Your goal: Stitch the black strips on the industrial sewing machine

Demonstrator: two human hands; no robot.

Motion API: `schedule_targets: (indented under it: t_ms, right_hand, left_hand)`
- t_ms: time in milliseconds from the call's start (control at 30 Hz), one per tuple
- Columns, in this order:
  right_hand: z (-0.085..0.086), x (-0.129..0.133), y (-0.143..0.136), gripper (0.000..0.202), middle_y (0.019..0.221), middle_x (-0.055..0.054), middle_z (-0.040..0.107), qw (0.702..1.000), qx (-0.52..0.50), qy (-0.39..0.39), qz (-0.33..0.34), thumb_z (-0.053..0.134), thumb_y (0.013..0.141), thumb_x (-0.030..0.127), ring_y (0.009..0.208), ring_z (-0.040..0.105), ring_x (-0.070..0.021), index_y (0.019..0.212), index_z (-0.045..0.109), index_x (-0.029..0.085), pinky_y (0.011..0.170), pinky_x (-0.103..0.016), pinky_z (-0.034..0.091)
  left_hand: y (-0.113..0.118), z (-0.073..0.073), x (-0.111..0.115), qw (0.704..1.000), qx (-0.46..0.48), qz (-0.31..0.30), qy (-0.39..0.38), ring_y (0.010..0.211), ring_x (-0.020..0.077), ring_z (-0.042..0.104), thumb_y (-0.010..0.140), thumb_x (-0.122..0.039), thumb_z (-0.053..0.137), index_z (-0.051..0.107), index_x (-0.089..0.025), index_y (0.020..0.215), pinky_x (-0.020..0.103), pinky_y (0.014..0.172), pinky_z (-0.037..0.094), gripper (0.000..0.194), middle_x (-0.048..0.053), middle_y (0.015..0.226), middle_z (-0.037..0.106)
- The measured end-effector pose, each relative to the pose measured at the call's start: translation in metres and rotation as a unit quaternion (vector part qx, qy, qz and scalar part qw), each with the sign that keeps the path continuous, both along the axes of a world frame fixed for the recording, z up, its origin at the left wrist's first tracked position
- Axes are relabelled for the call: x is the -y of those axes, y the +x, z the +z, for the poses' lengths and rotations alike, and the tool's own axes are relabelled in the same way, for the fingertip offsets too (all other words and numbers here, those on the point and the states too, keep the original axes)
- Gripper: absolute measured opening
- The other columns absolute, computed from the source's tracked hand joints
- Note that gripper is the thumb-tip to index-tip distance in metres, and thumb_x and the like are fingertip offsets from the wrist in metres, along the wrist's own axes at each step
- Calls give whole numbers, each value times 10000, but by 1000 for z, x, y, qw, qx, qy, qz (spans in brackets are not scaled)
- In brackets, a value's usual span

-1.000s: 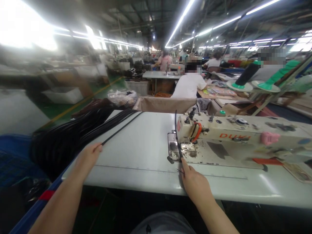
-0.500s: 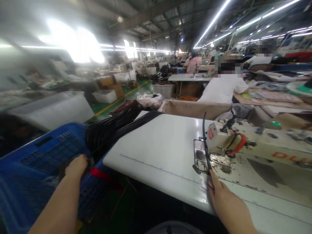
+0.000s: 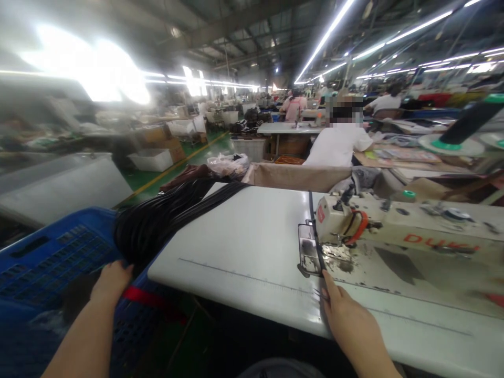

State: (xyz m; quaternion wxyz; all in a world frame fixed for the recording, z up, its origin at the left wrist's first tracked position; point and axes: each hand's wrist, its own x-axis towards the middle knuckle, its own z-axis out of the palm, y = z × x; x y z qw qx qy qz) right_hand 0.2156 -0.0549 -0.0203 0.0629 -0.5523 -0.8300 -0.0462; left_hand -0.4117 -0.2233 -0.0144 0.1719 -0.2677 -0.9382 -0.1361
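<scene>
My left hand (image 3: 112, 281) is closed at the edge of the blue crate (image 3: 84, 223), just below a hanging bundle of black strips (image 3: 157, 220); what its fingers hold is too small to make out. With its fingers closed, my right hand (image 3: 344, 310) grips the near end of a black strip (image 3: 319, 252) at the table's front edge. Small dark tips, perhaps of thread snips, poke out by those fingers. The strip runs away from me, past the left side of the sewing machine's head (image 3: 334, 218), over a metal plate (image 3: 309, 249).
The white table (image 3: 236, 241) bears a printed ruler line. A red band (image 3: 145, 296) hangs on the crate. Beyond the table stands a beige-lined bin (image 3: 295, 177), with a person in white (image 3: 334, 144) behind it. A thread cone (image 3: 468, 123) stands at the right.
The view has swung right, so the table and machine sit further left. My left hand has shifted slightly beside the crate. My right hand stays at the strip's near end.
</scene>
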Motion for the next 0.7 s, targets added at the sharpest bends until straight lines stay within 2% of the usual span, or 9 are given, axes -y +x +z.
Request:
schedule_targets:
  t_ms: [67,133,200,267,367,500,567,633,700]
  right_hand:
    - [2,2,-1,490,1021,-127,776,1000,9,-9,-3,435,1029,191,720,766,-237,1503,518,102,587,-317,580]
    - [7,5,-4,495,1015,-125,769,1000,18,-20,-15,451,1024,183,732,762,-238,1510,513,114,604,-316,570]
    - [11,8,-7,509,1016,-128,764,999,24,-35,-31,479,1015,179,756,760,-237,1521,503,129,626,-303,558]
    - [15,10,-9,525,1009,-133,759,997,26,-53,-42,501,1009,183,782,756,-238,1532,494,139,645,-292,547]
    - [18,11,-11,537,998,-136,752,995,20,-76,-52,494,1008,179,808,748,-244,1544,482,143,663,-295,542]
    - [21,13,-12,551,1027,-153,744,994,9,-87,-61,463,1006,168,833,739,-257,1555,461,121,684,-320,548]
    - [23,14,-11,549,1043,-158,743,994,2,-92,-61,449,1008,165,847,738,-250,1555,457,124,699,-310,546]
    - [24,14,-10,557,1059,-156,744,993,-3,-100,-60,446,1002,154,868,740,-243,1559,450,130,722,-299,542]
    - [24,14,-9,586,1083,-155,743,992,-10,-110,-56,470,977,133,901,743,-243,1563,440,128,750,-294,540]
  left_hand:
    - [4,-3,-10,1000,17,-26,-6,913,296,685,778,-420,548,589,-214,757,435,816,583,211,71,776,654]
    - [16,-7,-25,997,6,-70,25,1095,304,651,818,-417,483,567,-240,858,477,954,562,200,75,908,667]
    - [38,-10,-47,989,-18,-134,66,1191,312,605,868,-439,428,545,-268,929,533,1037,529,215,69,994,650]
    - [71,-13,-74,973,-29,-216,80,1213,321,588,908,-468,407,547,-287,982,570,1056,522,241,64,1063,636]
    - [144,-15,-118,928,-3,-353,120,1192,301,602,916,-463,425,572,-288,1029,549,1111,497,255,56,1115,643]
    - [268,-17,-164,848,92,-508,123,1200,300,631,960,-402,429,651,-183,1128,526,1110,500,354,135,1228,675]
    - [327,-16,-176,801,122,-579,91,1233,274,639,996,-322,412,689,-196,1152,524,1128,486,343,117,1256,702]
    - [378,-14,-184,748,120,-652,31,1347,261,581,1010,-247,425,708,-240,1187,564,1202,394,335,74,1290,714]
    - [417,-12,-187,722,109,-683,-7,1420,263,520,1006,-202,455,670,-233,1298,575,1224,362,364,82,1387,676]
